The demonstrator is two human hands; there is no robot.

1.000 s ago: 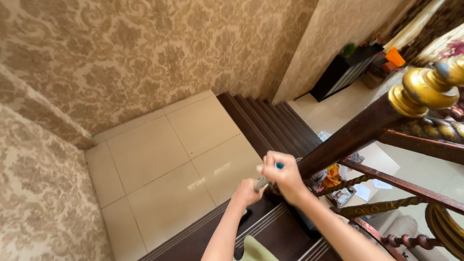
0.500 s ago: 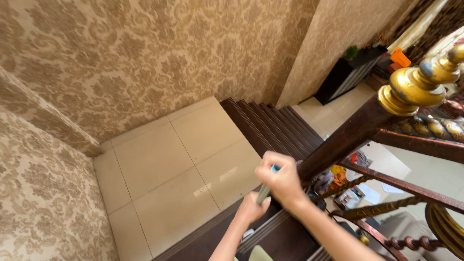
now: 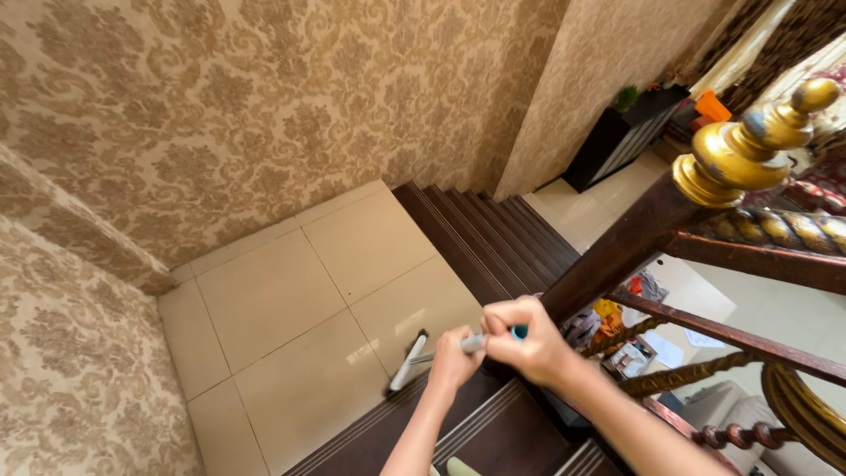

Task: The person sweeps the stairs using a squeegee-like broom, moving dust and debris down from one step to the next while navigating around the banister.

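Grey metal mop handle with teal end point(image 3: 476, 342) runs through both grips, its pale flat head point(image 3: 407, 362) on the cream tiled landing point(image 3: 291, 291). Left hand point(image 3: 454, 357) lower, right hand point(image 3: 522, 339) above, both clenched; forearms extended downward.

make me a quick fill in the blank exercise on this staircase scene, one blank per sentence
1. Both hands grip one long ____ with a teal end cap.
2. The left hand holds it lower down than the ____ hand.
3. The mop head rests on the pale ____ landing.
4. The newel post is topped by a ____ coloured knob.

Missing words: handle; right; tiled; gold
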